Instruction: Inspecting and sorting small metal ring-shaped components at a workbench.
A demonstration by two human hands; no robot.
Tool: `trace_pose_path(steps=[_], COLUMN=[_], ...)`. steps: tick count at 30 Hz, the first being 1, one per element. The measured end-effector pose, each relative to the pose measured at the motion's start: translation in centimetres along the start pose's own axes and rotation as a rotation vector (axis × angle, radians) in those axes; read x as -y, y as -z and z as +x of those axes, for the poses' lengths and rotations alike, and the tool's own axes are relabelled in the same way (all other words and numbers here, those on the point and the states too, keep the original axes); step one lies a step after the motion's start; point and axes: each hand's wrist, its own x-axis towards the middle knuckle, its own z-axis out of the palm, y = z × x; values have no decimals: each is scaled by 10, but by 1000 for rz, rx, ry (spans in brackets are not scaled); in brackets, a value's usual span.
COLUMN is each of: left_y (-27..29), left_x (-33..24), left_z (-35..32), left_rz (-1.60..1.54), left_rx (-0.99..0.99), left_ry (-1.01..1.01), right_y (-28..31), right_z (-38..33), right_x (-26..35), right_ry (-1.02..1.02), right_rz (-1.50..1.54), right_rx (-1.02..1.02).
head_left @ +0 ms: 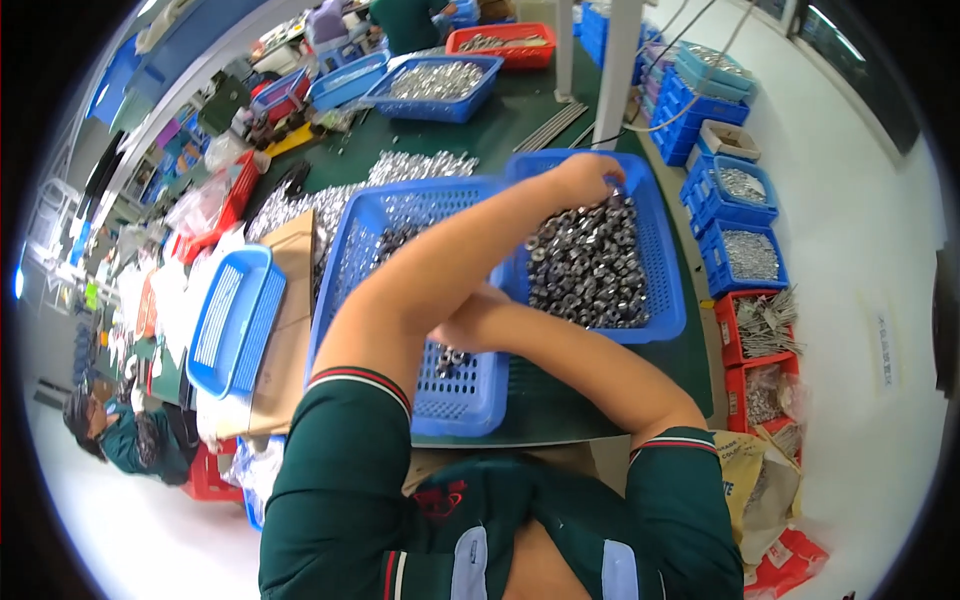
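My arms cross in front of me. My left hand [588,176] reaches far right into a blue plastic basket [667,262] heaped with small shiny metal parts [590,265], its fingers curled on a few parts near the far rim. My right hand [462,330] lies under my left forearm, over a second blue basket [352,232], and is mostly hidden. A few metal parts [446,358] lie on that basket's floor just below it, with more parts [392,240] at its far end.
An upturned blue basket [232,318] rests on brown cardboard [290,330] to the left. Loose metal parts [420,165] are piled on the green table. Blue and red bins [745,250] of parts line the right side. A seated person [130,435] works at lower left.
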Motion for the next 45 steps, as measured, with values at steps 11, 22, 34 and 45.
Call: trace_pose_path(steps=[11,22,34,45], left_y=[65,-16,32,45], left_x=[49,71,68,67], left_z=[-258,-298,-295,-296], left_rz=[44,150,-946,-1519], left_rx=[-629,147,-180,-334], left_ry=[229,416,618,464], right_y=[4,2,7,5], right_z=[8,3,5,1], right_x=[3,6,8,14], right_ry=[-132,-160,-147,-153], right_rz=[224,298,401,346], right_rx=[-432,-436,-449,-521])
